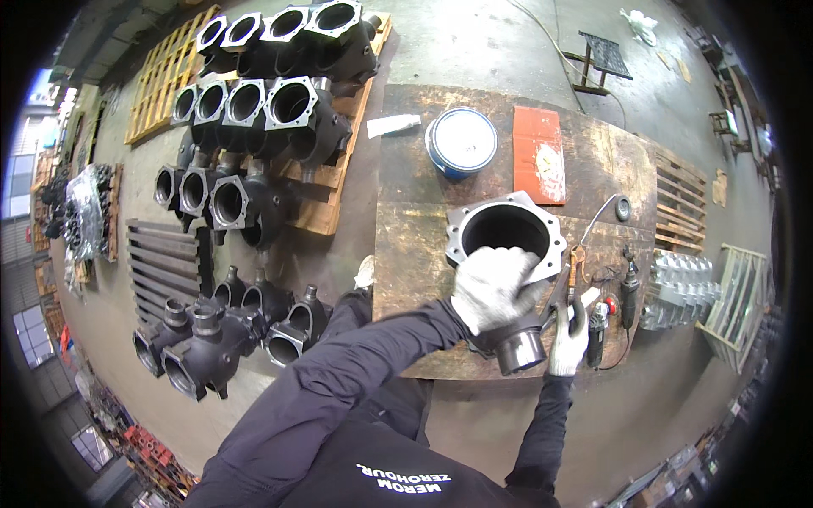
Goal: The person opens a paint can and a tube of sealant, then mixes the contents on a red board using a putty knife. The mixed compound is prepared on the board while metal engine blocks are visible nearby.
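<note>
Okay, head view, the only one. Casting [508, 230], black with a bare-metal flange, sits right of centre on the worn wooden table [415, 212]; its wide opening faces up, its short pipe neck points to the lower edge. Left hand [500, 292], white-gloved and a bit blurred, fingers curled at the near rim of the opening; can't tell if it grips the rim or something hidden. Right hand [569, 343], gloved too, is right of the neck, a small pale piece [590, 296] by its fingertips; can't tell if held. Near it: orange-handled tool [578, 261], black power tool [629, 292]. Upper middle: white-lidded can [461, 140], white tube [394, 125], red-orange sheet [538, 152]. Upper left: rows of similar castings [292, 103] on a wooden pallet [323, 196]. More castings [203, 356] lower left. Right side: silvery parts [684, 288].
</note>
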`<state>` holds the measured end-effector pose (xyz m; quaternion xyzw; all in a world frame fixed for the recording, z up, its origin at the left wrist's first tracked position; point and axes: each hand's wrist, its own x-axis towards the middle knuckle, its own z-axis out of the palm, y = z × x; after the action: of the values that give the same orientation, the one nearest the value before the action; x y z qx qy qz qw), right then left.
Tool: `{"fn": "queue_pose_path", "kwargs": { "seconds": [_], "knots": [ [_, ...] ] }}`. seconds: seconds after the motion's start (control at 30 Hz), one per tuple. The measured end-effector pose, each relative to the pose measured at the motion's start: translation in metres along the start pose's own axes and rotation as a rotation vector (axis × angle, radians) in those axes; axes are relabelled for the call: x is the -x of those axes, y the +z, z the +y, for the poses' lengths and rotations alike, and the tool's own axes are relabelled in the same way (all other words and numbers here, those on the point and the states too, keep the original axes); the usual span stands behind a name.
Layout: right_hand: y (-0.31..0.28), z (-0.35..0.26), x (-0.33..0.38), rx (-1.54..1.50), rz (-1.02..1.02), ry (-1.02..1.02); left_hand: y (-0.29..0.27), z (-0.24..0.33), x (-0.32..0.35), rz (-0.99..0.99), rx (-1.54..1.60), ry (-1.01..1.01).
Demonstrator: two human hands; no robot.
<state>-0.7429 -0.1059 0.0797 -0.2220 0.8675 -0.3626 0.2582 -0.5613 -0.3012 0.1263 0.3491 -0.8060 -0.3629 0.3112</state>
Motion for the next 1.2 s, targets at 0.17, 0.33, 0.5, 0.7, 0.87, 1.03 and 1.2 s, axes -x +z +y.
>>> {"fn": "queue_pose_path", "kwargs": {
  "seconds": [0.17,0.33,0.5,0.7,0.87,1.03,1.2],
  "knots": [
    [0.026,0.015,0.064,-0.107,0.34,0.275,-0.049,-0.022,-0.003,0.113,0.449,0.145],
    [0.049,0.011,0.069,-0.056,0.571,0.222,-0.108,-0.163,-0.023,0.201,0.272,-0.049],
    [0.057,-0.005,0.071,0.053,0.614,0.184,-0.077,-0.317,-0.054,-0.021,0.061,-0.505],
    [0.059,-0.016,0.071,0.121,0.626,0.188,0.032,-0.406,-0.069,0.023,0.691,-1.02],
    [0.061,-0.014,0.069,0.111,0.641,0.207,0.063,-0.402,-0.104,0.233,0.924,-1.123],
    [0.061,-0.009,0.07,0.043,0.643,0.2,0.032,-0.371,-0.144,0.126,0.383,-0.666],
    [0.061,-0.01,0.069,0.033,0.638,0.209,0.017,-0.327,-0.191,-0.165,-0.025,-0.5]
  ]
}}
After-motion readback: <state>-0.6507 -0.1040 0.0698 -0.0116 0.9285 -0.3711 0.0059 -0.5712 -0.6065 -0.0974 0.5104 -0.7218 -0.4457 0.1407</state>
